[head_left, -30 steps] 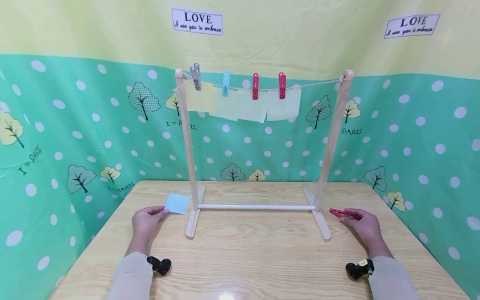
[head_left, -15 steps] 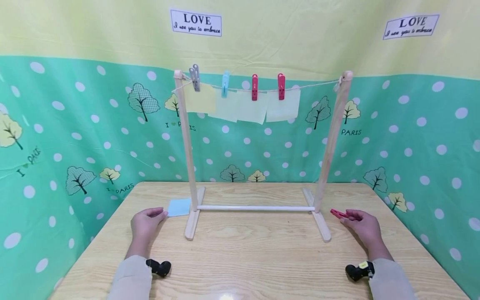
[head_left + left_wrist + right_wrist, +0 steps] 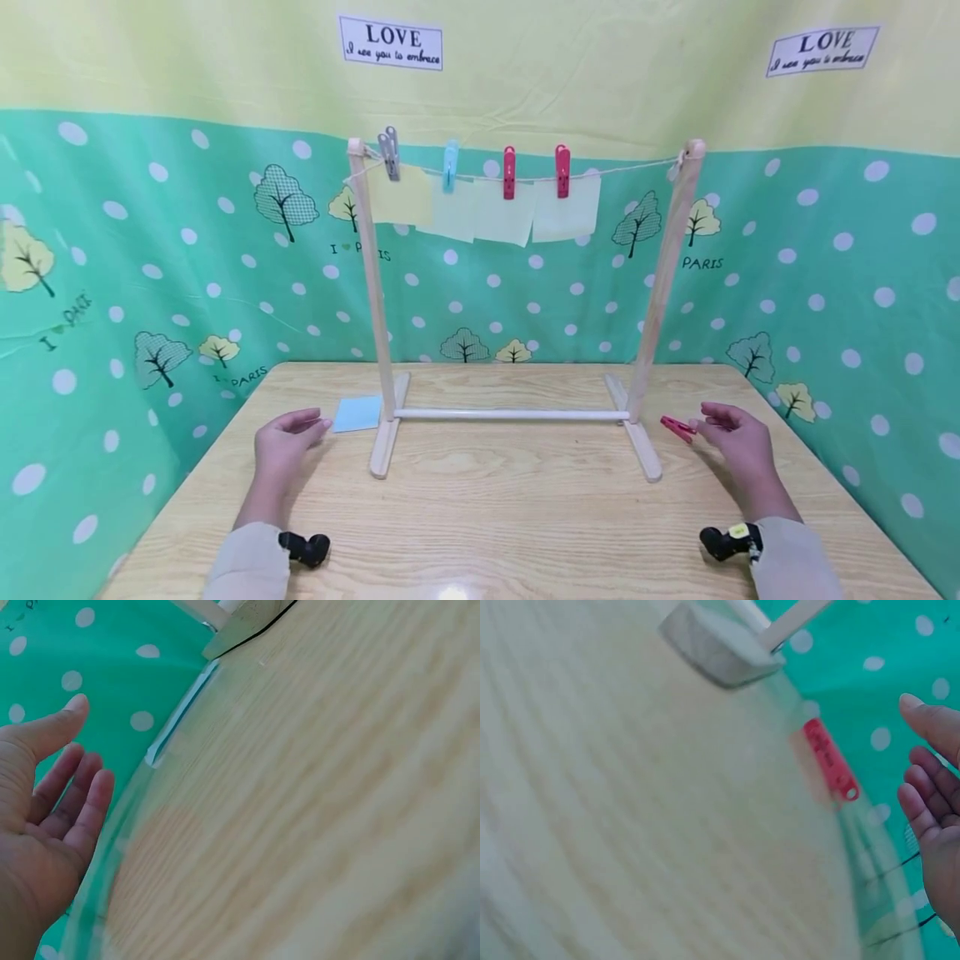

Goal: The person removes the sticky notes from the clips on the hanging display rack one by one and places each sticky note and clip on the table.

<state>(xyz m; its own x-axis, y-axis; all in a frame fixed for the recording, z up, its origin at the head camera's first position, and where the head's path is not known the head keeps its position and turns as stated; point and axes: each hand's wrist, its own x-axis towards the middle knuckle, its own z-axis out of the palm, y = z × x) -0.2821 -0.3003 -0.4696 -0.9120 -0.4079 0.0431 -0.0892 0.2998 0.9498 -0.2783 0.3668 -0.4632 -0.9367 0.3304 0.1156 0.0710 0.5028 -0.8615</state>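
Note:
A light blue square paper (image 3: 357, 414) lies flat on the table beside the stand's left foot. My left hand (image 3: 288, 444) is just left of it, holding nothing; in the left wrist view the thumb and fingers of that hand (image 3: 56, 802) are spread apart. Right of the stand a red clothespin (image 3: 678, 429) rests on the table. Close to its right end is my right hand (image 3: 738, 444), and the right wrist view has the clothespin (image 3: 831, 759) apart from the loosely bent fingers. Several papers hang overhead, one of them a yellow paper (image 3: 402, 196).
A wooden stand (image 3: 378, 300) with a white crossbar (image 3: 510, 414) carries a string (image 3: 630, 169). On the string are a grey clothespin (image 3: 389, 154), a blue clothespin (image 3: 450, 167) and two red ones. A patterned green curtain (image 3: 480, 308) surrounds the wooden table (image 3: 480, 517).
The blue paper, tilted up in my left fingers a second ago, now lies flat. My right hand has let go of the red clothespin. Both hands have drawn slightly outward.

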